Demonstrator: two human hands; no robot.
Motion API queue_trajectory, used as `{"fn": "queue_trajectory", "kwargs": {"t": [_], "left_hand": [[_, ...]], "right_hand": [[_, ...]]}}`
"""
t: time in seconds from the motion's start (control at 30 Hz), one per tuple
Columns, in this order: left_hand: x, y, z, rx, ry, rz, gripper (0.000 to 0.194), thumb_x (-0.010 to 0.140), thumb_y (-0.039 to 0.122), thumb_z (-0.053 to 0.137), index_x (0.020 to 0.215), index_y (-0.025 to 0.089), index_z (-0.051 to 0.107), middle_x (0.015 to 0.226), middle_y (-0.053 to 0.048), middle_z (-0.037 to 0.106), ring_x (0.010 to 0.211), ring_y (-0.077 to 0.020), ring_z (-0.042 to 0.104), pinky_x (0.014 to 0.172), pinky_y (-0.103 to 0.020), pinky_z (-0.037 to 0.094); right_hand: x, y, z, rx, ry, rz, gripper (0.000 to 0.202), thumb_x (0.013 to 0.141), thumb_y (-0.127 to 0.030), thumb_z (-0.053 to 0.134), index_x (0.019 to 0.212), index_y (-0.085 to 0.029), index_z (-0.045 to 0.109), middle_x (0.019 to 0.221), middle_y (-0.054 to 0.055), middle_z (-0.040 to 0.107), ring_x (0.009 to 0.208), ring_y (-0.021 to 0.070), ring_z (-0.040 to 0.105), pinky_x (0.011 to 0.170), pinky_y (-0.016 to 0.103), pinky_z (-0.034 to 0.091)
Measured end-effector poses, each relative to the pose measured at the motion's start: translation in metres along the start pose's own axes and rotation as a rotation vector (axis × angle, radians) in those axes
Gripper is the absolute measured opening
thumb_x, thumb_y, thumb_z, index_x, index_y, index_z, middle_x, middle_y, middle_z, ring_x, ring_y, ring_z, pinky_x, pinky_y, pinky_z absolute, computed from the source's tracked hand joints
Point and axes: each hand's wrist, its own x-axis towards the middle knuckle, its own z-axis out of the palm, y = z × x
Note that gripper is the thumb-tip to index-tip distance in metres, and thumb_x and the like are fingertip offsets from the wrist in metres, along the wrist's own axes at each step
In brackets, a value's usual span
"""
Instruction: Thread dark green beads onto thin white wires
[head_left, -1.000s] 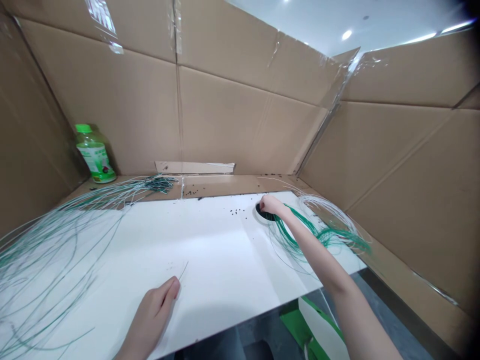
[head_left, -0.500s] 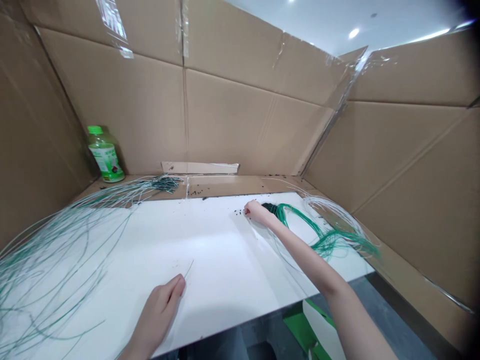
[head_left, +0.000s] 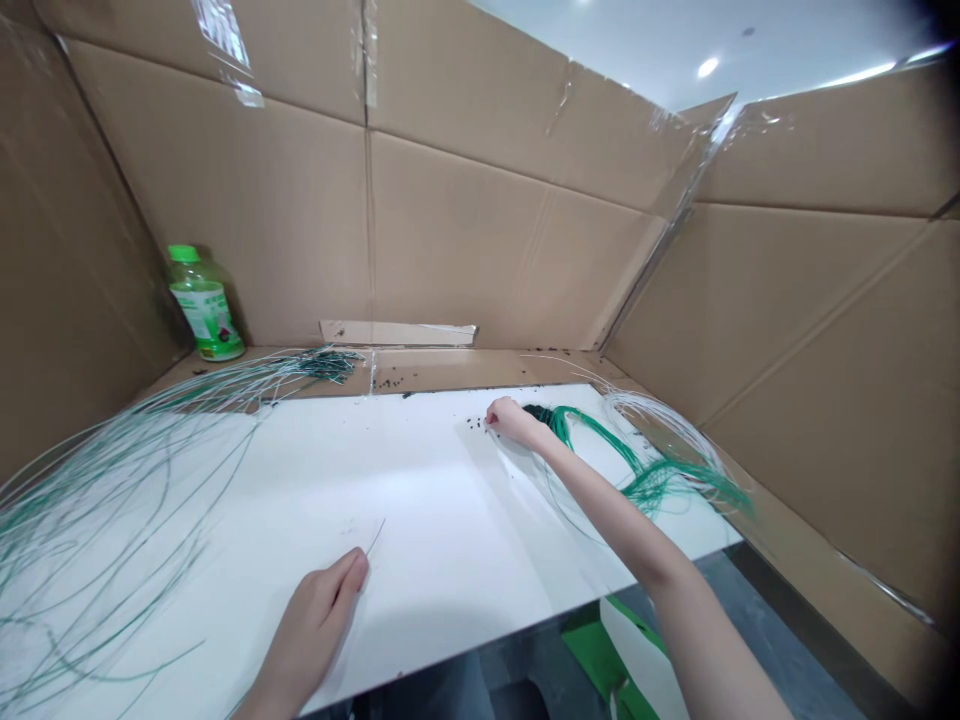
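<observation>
My left hand [head_left: 319, 610] is closed low over the front of the white board, pinching a thin wire [head_left: 377, 535] whose end sticks up past the thumb. Farther back, my right hand [head_left: 511, 420] has its fingers pinched together at the board surface. Several tiny black pieces [head_left: 475, 424] lie scattered beside those fingertips. Whether one is between the fingers is too small to make out. Just right of this hand sits a dark pile [head_left: 537, 412], partly hidden by it, touching a bundle of green wires [head_left: 600, 428].
Long green and white wires [head_left: 150, 450] with dark ends spread over the left side. White wires [head_left: 667, 415] lie at the right edge. A green-capped bottle [head_left: 206, 310] stands in the back left corner. Cardboard walls [head_left: 465, 240] enclose the white board [head_left: 420, 470]. More black bits [head_left: 388, 383] dot the back strip.
Both hands keep nearly the same place and grip. The whole view has shifted very slightly.
</observation>
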Motion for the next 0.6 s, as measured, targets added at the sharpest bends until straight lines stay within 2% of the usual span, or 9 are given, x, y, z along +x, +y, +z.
{"fn": "queue_trajectory", "kwargs": {"t": [0.43, 0.6], "left_hand": [[0.000, -0.003, 0.000, 0.004, -0.004, 0.001, 0.048, 0.088, 0.060, 0.019, 0.065, 0.019, 0.029, 0.061, 0.002, 0.034, 0.062, -0.0140, 0.040, 0.064, -0.026, 0.027], [0.001, -0.005, 0.001, 0.008, 0.008, 0.006, 0.048, 0.088, 0.060, 0.018, 0.065, 0.019, 0.028, 0.061, 0.003, 0.032, 0.062, -0.0137, 0.039, 0.064, -0.026, 0.027]], "right_hand": [[-0.002, -0.001, 0.000, -0.004, 0.026, -0.019, 0.028, 0.090, -0.033, 0.053, 0.110, -0.014, 0.056, 0.111, 0.008, 0.059, 0.096, 0.0173, 0.059, 0.083, 0.038, 0.051], [-0.008, -0.001, -0.019, -0.020, 0.051, -0.012, 0.028, 0.089, -0.032, 0.053, 0.111, -0.014, 0.056, 0.112, 0.008, 0.058, 0.097, 0.0177, 0.059, 0.084, 0.038, 0.051]]}}
